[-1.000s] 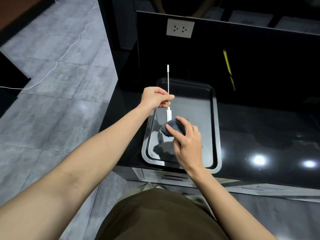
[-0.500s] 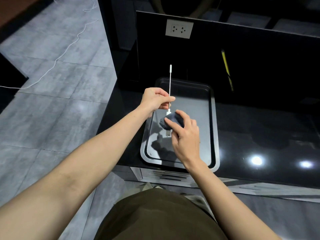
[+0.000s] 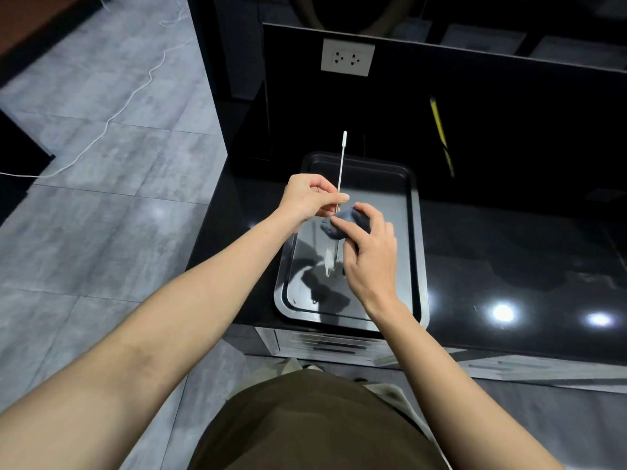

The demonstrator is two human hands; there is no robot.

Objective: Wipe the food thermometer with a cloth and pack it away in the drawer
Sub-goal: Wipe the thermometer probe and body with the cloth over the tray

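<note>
The food thermometer (image 3: 341,164) is a thin white-tipped metal probe with a white body, held upright over a dark metal tray (image 3: 415,232). My left hand (image 3: 310,198) pinches the probe about midway. My right hand (image 3: 368,252) holds a bunched dark grey cloth (image 3: 342,223) wrapped around the thermometer just below my left fingers. The white body pokes out blurred below the cloth. The top of the drawer front (image 3: 332,344) shows under the counter edge, below the tray.
The tray rests on a glossy black counter (image 3: 509,259) with a black back panel carrying a white wall socket (image 3: 347,57). A yellow stick-like object (image 3: 441,137) shows against the panel. Grey floor tiles and a white cable (image 3: 112,120) lie to the left.
My right hand has slid the cloth up along the thermometer, from the white body toward my left fingers. The probe tip has tilted slightly to the right.
</note>
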